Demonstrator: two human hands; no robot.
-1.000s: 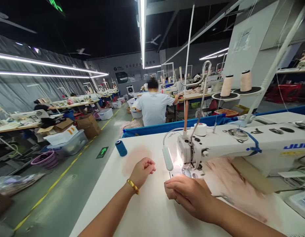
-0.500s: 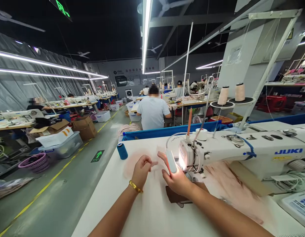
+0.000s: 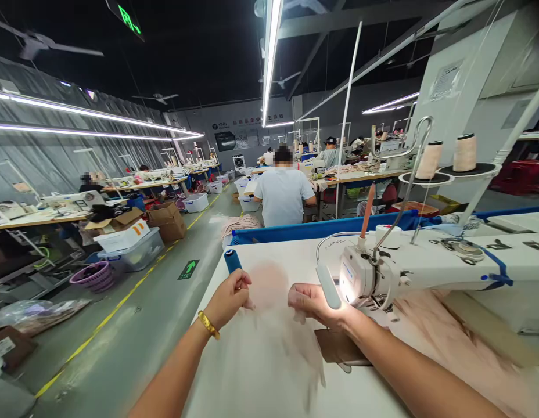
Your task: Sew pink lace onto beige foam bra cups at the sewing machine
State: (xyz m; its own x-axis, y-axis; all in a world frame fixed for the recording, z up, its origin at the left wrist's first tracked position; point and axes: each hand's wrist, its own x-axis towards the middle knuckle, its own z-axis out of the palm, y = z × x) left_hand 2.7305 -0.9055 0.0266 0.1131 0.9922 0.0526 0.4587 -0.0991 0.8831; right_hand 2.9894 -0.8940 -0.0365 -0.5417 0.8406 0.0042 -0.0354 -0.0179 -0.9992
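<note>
Sheer pale pink fabric (image 3: 269,287) spans the space between my hands over the white table, its lower part blurred. My left hand (image 3: 230,297), with a gold bracelet at the wrist, pinches the fabric's left side beside a blue thread cone (image 3: 232,261). On the other side, my right hand (image 3: 315,302) is closed on the fabric with fingertips curled. It lies just left of the white sewing machine (image 3: 365,270), behind the lit lamp (image 3: 329,285). Below my right wrist is a brown plate-like piece (image 3: 339,347).
More pale pink fabric (image 3: 465,334) lies under the machine arm. Peach thread cones (image 3: 464,154) stand on the thread stand at right. A blue cloth trough (image 3: 322,226) runs along the table's far edge. A person in a light shirt (image 3: 283,194) sits beyond; a walkway (image 3: 156,313) lies left.
My hands have spread apart, and the pale fabric now hangs between them. The right hand's stretched fingers have curled closed. The view has shifted left, so the machine appears farther right.
</note>
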